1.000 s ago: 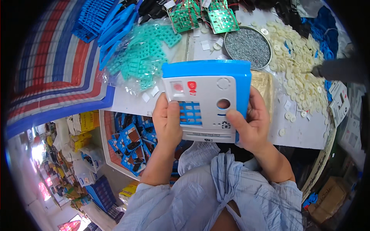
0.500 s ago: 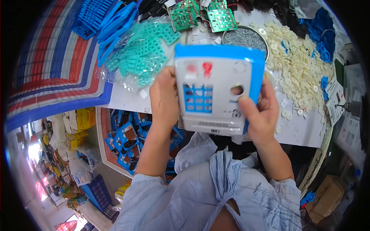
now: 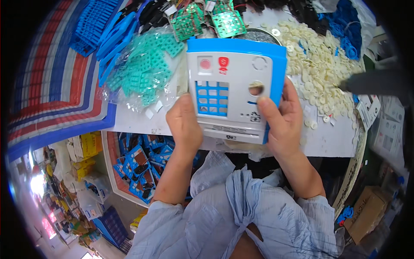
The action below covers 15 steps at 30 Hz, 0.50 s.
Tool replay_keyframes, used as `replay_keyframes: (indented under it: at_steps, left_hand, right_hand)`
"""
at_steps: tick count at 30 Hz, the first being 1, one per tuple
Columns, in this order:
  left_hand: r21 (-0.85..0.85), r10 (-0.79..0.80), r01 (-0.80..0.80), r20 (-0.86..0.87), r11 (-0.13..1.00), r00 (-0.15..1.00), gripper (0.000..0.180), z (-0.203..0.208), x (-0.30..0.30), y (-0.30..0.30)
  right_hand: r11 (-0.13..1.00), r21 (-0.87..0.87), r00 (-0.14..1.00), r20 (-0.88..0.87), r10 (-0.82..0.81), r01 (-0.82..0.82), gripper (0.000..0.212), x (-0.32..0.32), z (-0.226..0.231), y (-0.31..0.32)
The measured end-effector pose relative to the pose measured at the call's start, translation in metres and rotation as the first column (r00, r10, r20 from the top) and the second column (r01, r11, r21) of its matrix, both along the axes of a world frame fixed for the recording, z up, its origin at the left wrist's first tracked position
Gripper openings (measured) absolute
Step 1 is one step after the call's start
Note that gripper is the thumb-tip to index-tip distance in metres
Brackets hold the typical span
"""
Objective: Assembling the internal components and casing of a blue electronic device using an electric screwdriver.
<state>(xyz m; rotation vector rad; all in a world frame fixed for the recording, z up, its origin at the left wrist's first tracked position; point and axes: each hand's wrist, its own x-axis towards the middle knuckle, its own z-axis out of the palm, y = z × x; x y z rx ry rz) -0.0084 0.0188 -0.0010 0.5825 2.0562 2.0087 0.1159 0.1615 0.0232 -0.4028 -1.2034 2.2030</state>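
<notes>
Over the front part of the table I hold a white-and-blue plastic front panel (image 3: pixel 235 97), its white face up toward me. It has a blue grid of keypad openings, a round hole and a red printed mark. My right hand (image 3: pixel 282 125) grips its right side, thumb on the white face near the round hole and fingers around the blue edge. At the left edge, my left hand (image 3: pixel 184 127) is closed, its thumb upright beside the panel and its fingers partly hidden behind it.
Green keypad pieces in a clear bag (image 3: pixel 142 73), circuit boards (image 3: pixel 228 23), a round tin of small metal parts (image 3: pixel 263 35) and cream plastic discs (image 3: pixel 319 64) lie beyond. A dark tool (image 3: pixel 375 84) hangs at right. A bin of blue assemblies (image 3: pixel 140 162) stands below left.
The panel has shifted slightly up and left in view and looks sharper. My left hand sits lower along its edge. The dark tool at right has swung up and inward; the whole view has shifted left.
</notes>
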Motion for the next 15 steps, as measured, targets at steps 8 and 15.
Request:
replay_keyframes:
  at_steps: [8,15]
  left_hand:
    - [0.041,0.042,-0.054,0.238,0.998,0.97,0.052,0.015,-0.015,0.005]
    - [-0.091,-0.049,0.053,0.035,0.994,0.998,0.053,0.007,-0.021,-0.004]
  right_hand:
    - [0.949,0.099,0.933,0.239,0.27,-0.3,0.074,0.012,-0.004,0.015]
    - [0.957,0.013,0.921,0.277,0.276,-0.29,0.071,0.017,-0.003,0.018]
